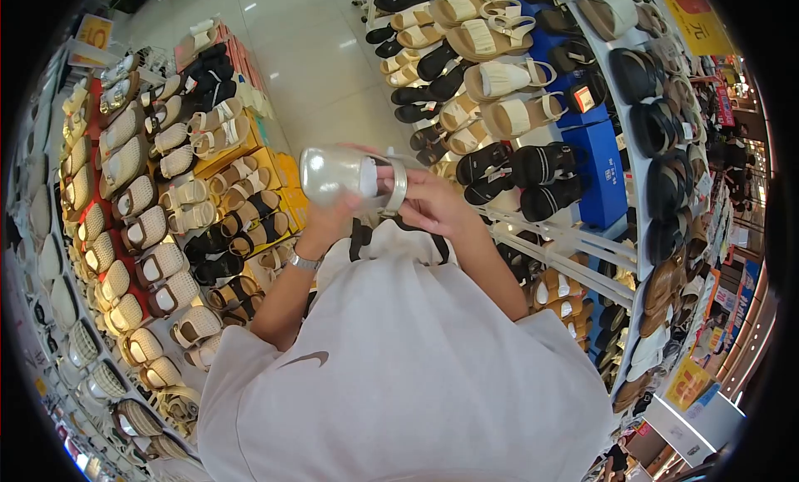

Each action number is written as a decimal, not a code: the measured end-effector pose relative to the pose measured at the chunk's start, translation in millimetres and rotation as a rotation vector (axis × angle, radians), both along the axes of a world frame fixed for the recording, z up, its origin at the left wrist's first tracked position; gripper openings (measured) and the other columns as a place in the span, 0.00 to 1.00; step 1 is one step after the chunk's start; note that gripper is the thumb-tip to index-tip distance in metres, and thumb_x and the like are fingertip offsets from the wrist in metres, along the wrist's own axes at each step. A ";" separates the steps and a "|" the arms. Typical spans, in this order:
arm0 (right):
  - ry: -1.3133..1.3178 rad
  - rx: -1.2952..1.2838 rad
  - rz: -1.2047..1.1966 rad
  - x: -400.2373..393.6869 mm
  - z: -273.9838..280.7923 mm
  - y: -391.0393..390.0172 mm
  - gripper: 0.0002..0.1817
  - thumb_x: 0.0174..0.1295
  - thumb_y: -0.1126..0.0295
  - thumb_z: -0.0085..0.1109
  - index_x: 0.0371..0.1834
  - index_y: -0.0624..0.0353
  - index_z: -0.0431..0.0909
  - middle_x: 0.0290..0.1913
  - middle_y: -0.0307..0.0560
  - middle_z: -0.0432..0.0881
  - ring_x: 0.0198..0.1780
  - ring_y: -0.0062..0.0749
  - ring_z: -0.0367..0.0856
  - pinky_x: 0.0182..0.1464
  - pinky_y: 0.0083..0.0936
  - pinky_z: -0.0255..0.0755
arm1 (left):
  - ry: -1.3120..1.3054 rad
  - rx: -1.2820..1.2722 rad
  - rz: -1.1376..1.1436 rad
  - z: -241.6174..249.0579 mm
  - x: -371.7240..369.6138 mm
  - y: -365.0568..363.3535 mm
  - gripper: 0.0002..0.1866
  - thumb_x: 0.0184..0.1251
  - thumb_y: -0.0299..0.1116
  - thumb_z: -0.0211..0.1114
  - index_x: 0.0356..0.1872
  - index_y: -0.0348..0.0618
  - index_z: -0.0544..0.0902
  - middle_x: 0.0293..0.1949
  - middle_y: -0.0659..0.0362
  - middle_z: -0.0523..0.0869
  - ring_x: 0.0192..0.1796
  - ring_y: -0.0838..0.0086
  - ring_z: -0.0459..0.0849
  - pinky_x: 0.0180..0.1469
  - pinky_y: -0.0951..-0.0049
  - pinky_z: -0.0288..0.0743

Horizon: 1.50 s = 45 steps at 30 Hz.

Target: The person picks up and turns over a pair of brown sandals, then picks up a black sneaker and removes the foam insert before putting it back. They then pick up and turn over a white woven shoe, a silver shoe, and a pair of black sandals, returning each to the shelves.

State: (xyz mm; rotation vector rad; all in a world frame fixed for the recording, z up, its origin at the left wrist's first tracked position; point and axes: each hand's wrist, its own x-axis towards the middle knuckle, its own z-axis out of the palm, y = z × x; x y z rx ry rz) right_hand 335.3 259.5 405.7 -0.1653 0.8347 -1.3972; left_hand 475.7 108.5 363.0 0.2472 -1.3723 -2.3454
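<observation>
A pale, shiny closed-toe sandal is held up in front of my chest, its rounded toe pointing left. White paper stuffing shows in its opening. My left hand, with a metal watch on the wrist, grips the sandal from below near the toe. At the other end, the fingers of my right hand are bent around the strap and reach partly into the opening. Some fingertips are hidden behind the sandal.
Racks of woven beige shoes line the left side. Rows of sandals and black shoes stand on the right, by a blue box and white rails. Tiled floor runs between. A yellow price sign is at lower right.
</observation>
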 end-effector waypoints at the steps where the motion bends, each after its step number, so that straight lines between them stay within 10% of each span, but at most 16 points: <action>1: 0.014 0.033 -0.020 -5.7 -0.9 -5.7 0.23 0.71 0.70 0.56 0.67 0.65 0.73 0.46 0.41 0.84 0.17 0.11 0.62 0.18 0.11 0.55 | -0.017 0.040 0.027 -2.6 -2.8 -7.5 0.38 0.62 0.48 0.72 0.67 0.40 0.67 0.62 0.51 0.77 0.64 0.65 0.78 0.66 0.60 0.74; 10: 0.118 -0.155 0.202 -71.9 -4.8 -72.5 0.34 0.63 0.76 0.56 0.75 0.65 0.62 0.71 0.52 0.69 0.18 0.11 0.62 0.21 0.11 0.58 | -0.137 0.043 0.137 -18.0 -51.2 -76.5 0.35 0.70 0.54 0.62 0.68 0.39 0.67 0.65 0.48 0.77 0.66 0.62 0.77 0.67 0.59 0.73; 18: 0.804 0.084 -0.149 -154.0 16.6 -132.6 0.19 0.66 0.61 0.64 0.57 0.58 0.81 0.36 0.33 0.83 0.19 0.11 0.67 0.21 0.13 0.60 | -0.343 0.740 0.022 8.1 -142.2 -157.2 0.38 0.77 0.64 0.44 0.61 0.33 0.75 0.56 0.44 0.84 0.59 0.55 0.83 0.65 0.55 0.76; 24: 1.439 0.246 -0.071 -215.0 20.6 -170.5 0.19 0.60 0.61 0.69 0.52 0.56 0.81 0.43 0.46 0.79 0.40 0.39 0.80 0.43 0.32 0.75 | -0.439 0.834 -0.063 -2.4 -224.1 -180.4 0.36 0.75 0.67 0.46 0.55 0.41 0.79 0.50 0.51 0.86 0.53 0.63 0.86 0.57 0.62 0.82; 31: 1.390 0.197 -0.136 -271.4 -2.2 -193.0 0.10 0.57 0.71 0.62 0.39 0.65 0.84 0.35 0.52 0.80 0.36 0.47 0.81 0.42 0.37 0.75 | -0.525 0.669 -0.151 -1.9 -283.1 -198.2 0.36 0.75 0.63 0.52 0.66 0.40 0.72 0.59 0.52 0.81 0.54 0.65 0.84 0.58 0.64 0.80; 35: 1.380 0.225 -0.207 -295.6 -17.2 -190.0 0.09 0.54 0.75 0.60 0.36 0.66 0.84 0.34 0.54 0.80 0.35 0.49 0.80 0.40 0.40 0.74 | -0.633 -0.214 -0.030 8.9 -292.5 -198.1 0.48 0.70 0.49 0.66 0.81 0.44 0.46 0.74 0.47 0.64 0.56 0.60 0.82 0.54 0.67 0.80; 41: 1.410 0.276 -0.359 -314.7 -20.6 -190.9 0.13 0.53 0.74 0.64 0.43 0.61 0.84 0.31 0.46 0.79 0.31 0.35 0.79 0.36 0.31 0.74 | -0.901 -0.904 -0.403 31.6 -341.0 -206.3 0.26 0.72 0.44 0.64 0.62 0.35 0.79 0.32 0.52 0.87 0.30 0.79 0.80 0.31 0.76 0.72; 45: 1.222 0.438 -0.350 -329.4 -9.6 -183.5 0.13 0.52 0.72 0.65 0.43 0.59 0.83 0.30 0.40 0.78 0.31 0.28 0.77 0.35 0.28 0.73 | -0.726 -0.815 -0.377 33.0 -364.4 -225.8 0.19 0.74 0.42 0.62 0.30 0.34 0.83 0.18 0.71 0.66 0.23 0.86 0.59 0.24 0.74 0.52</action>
